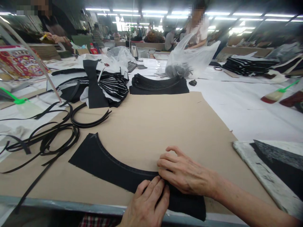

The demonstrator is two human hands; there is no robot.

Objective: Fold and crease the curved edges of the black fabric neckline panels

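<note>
Lower centre: left hand (146, 201) and right hand (187, 175) press flat fingers, pinching nothing, on the black fabric piece (101, 164); probably limp and light, best gripped at its edge.

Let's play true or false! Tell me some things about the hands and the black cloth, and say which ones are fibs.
1. The left hand and the right hand both rest on the black cloth. True.
2. The black cloth lies on a bright red sheet. False: it lies on brown paper.
3. Thin black strips lie left of the cloth. True.
4. The right hand holds scissors. False: it holds nothing; its fingers press on the cloth.
5. A plastic bag sits farther back. True.
</note>
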